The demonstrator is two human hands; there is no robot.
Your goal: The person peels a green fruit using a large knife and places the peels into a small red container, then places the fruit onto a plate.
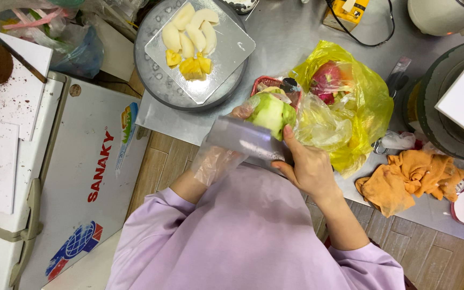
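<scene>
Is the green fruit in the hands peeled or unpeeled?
Partly peeled: the green fruit shows pale flesh down its middle, green skin remaining along the edges.

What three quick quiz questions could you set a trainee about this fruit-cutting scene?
1. True or false: the left hand, in a clear plastic glove, holds the green fruit.
2. What does the right hand grip? A) an orange cloth B) a broad knife C) a roll of tape
3. What lies on the square board over the round metal tray?

Key
1. True.
2. B: the broad knife, its blade against the fruit.
3. Pale fruit slices and yellow chunks.
</scene>
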